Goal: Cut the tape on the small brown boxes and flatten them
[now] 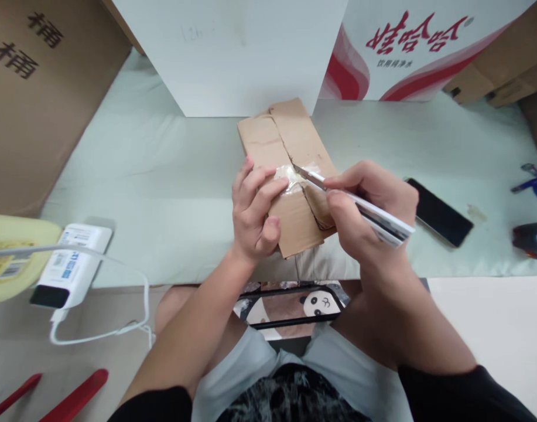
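A flat brown cardboard box lies tilted on the pale green cloth in front of me. A seam runs along its top, with clear tape across the middle. My left hand rests on the box's left side, fingers spread and fingertips at the tape. My right hand grips a white utility knife from the right. The knife's blade is out, and its tip touches the seam at the tape's upper edge. Near the lower right, a flap of the box bulges a little beside the seam.
A white panel and a red-and-white carton stand behind the box. A black phone lies right of my right hand. At left are a power bank with a white cable, a yellow container and a large carton.
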`<state>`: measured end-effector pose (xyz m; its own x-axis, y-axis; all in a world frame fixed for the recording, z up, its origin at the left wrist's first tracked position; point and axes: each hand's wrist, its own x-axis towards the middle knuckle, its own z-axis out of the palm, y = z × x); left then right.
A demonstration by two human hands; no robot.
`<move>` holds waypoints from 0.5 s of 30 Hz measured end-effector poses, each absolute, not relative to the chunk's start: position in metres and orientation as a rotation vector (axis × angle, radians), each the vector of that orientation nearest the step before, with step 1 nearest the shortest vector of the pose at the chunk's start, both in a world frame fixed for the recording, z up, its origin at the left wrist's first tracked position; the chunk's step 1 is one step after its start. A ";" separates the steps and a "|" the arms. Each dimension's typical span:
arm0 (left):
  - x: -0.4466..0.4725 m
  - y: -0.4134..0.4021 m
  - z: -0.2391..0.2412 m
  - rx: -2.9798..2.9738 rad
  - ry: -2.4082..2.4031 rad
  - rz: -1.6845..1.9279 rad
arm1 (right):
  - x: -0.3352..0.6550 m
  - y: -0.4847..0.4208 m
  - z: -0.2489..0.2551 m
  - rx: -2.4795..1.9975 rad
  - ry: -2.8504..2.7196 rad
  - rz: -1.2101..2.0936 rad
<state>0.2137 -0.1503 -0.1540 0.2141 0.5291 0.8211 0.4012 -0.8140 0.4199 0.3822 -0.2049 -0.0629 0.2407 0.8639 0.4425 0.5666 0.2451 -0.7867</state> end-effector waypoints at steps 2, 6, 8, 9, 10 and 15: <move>0.214 -0.151 -0.153 2.348 0.894 1.680 | 0.382 -0.207 -0.064 -1.458 -1.412 0.312; 0.214 -0.152 -0.153 2.356 0.929 1.653 | 0.383 -0.209 -0.066 -1.472 -1.379 0.244; 0.213 -0.152 -0.153 2.366 0.948 1.642 | 0.382 -0.209 -0.065 -1.471 -1.404 0.231; 0.213 -0.152 -0.153 2.375 0.955 1.638 | 0.382 -0.209 -0.065 -1.473 -1.423 0.228; 0.213 -0.152 -0.153 2.386 0.962 1.630 | 0.381 -0.208 -0.064 -1.477 -1.448 0.231; 0.213 -0.151 -0.154 2.384 0.976 1.623 | 0.378 -0.204 -0.062 -1.468 -1.528 0.300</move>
<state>0.2133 -0.1513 -0.1536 0.2280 0.5525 0.8017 0.4490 -0.7903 0.4169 0.3783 -0.2040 -0.0618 0.1851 0.8720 0.4532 0.6354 0.2456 -0.7320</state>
